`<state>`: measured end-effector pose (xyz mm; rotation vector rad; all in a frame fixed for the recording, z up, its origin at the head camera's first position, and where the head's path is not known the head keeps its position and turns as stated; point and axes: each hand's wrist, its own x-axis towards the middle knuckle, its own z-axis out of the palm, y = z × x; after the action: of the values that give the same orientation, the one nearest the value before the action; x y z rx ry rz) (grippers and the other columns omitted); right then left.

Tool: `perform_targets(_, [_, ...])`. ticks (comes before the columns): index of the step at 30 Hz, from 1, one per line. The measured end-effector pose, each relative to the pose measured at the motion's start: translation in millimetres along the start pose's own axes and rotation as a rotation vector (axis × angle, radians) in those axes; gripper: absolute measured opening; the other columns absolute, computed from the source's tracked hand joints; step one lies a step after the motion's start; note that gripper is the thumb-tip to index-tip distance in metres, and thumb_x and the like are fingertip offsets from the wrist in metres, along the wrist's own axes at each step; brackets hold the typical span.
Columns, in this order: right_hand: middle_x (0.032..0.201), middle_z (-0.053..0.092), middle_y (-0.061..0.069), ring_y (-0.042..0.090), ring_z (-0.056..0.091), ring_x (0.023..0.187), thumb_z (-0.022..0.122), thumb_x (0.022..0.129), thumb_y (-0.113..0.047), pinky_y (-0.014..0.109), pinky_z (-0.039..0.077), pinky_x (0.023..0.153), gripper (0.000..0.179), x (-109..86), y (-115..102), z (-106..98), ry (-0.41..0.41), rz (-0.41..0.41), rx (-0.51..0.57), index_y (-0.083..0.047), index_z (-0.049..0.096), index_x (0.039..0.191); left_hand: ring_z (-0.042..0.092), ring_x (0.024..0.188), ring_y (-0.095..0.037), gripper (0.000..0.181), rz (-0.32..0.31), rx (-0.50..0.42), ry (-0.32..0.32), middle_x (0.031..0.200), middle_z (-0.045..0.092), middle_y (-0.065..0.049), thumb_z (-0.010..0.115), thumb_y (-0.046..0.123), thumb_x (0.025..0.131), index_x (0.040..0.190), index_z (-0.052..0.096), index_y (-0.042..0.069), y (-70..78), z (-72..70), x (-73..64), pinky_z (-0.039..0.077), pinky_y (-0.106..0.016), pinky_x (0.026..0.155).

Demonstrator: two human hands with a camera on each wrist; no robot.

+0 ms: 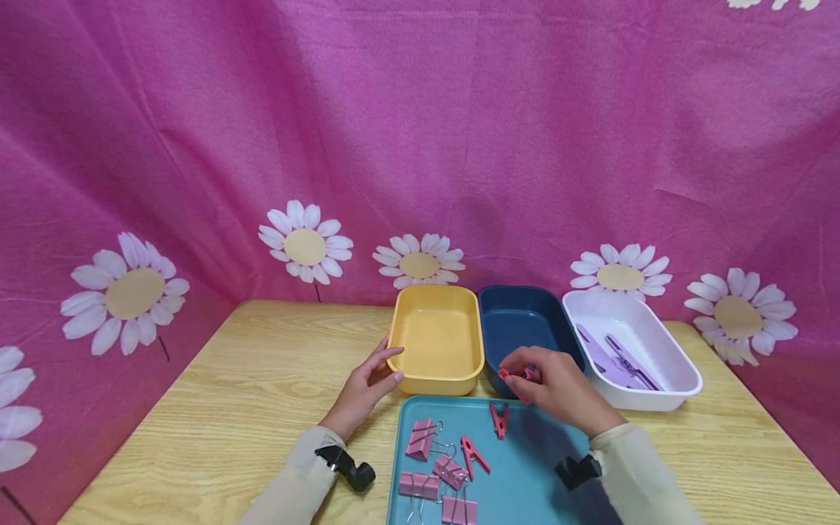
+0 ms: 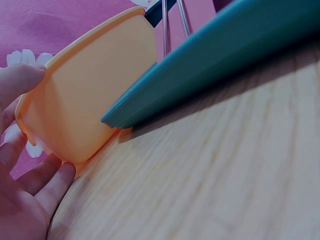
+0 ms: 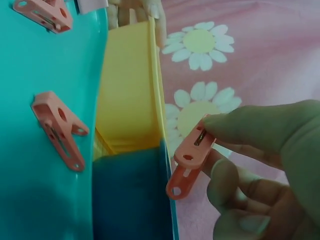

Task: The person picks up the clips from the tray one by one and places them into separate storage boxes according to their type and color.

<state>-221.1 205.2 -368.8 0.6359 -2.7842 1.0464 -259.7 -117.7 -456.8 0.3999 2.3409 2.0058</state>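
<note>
My right hand (image 1: 554, 383) pinches a red clothespin (image 3: 192, 157) between thumb and fingers. It is over the front edge of the navy blue bin (image 1: 525, 310). With relaxed fingers, my left hand (image 1: 367, 386) touches the front left corner of the yellow bin (image 1: 436, 339); its thumb (image 2: 25, 77) meets the rim in the left wrist view. On the teal tray (image 1: 525, 467) lie two more red clothespins, one near the back edge (image 1: 499, 421) and one closer (image 1: 474, 455). Several pink binder clips (image 1: 420, 484) lie at the tray's left.
To the right of the navy bin stands a white bin (image 1: 656, 343) holding flat purple items (image 1: 617, 357). The three bins form a row behind the tray on a wooden table (image 1: 275, 364). A pink cloth with daisies (image 1: 420, 146) hangs behind them.
</note>
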Motion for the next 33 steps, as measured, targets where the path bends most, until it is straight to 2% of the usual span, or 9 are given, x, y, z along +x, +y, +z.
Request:
perform_targets(5, [0.087,0.065,-0.004,0.016,0.056,0.063,0.074,0.085,-0.014,0.025,0.052,0.053,0.018,-0.3,4.7,-7.8,0.023,0.04,-0.014,-0.018,0.07,0.102,0.035,0.138,-0.021,0.043,0.0,0.006,0.0,0.158,0.02,0.013,0.067,0.034,0.091,0.132,0.057,0.031,-0.4,-0.5,0.0,0.035,-0.036,0.11])
perform_targets(10, [0.086,0.065,-0.001,0.018,0.055,0.061,0.073,0.086,-0.015,0.027,0.051,0.05,0.02,-0.6,10.5,-14.0,0.037,0.102,-0.003,-0.016,0.068,0.105,0.034,0.139,-0.026,0.045,0.028,-0.006,-0.012,0.16,0.019,0.004,0.066,0.027,0.093,0.136,0.055,0.022,3.0,-1.1,-1.3,0.034,-0.04,0.111])
perform_targets(12, [0.086,0.065,-0.001,0.018,0.055,0.061,0.073,0.086,-0.015,0.027,0.051,0.049,0.02,-0.6,12.4,-14.6,0.043,0.118,0.002,-0.016,0.068,0.105,0.034,0.139,-0.026,0.045,0.03,-0.006,-0.012,0.16,0.019,0.004,0.066,0.025,0.093,0.136,0.055,0.021,3.2,-1.2,-1.5,0.033,-0.04,0.111])
perform_targets(22, [0.087,0.066,0.001,0.019,0.058,0.067,0.07,0.089,-0.02,0.028,0.055,0.055,0.02,-1.4,18.4,-15.5,0.073,0.163,0.024,-0.013,0.065,0.107,0.037,0.137,-0.023,0.045,0.026,0.013,-0.009,0.159,0.02,0.01,0.067,0.033,0.091,0.135,0.056,0.027,-4.6,-1.1,1.1,0.036,-0.037,0.11])
perform_targets(33, [0.083,0.064,0.002,0.018,0.056,0.065,0.071,0.088,-0.023,0.027,0.052,0.052,0.024,-2.0,20.9,-20.5,0.169,0.15,-0.007,-0.012,0.064,0.108,0.036,0.138,-0.025,0.044,0.044,-0.028,-0.018,0.159,0.021,0.006,0.066,0.029,0.092,0.135,0.056,0.021,-4.6,-1.2,1.9,0.036,-0.038,0.109])
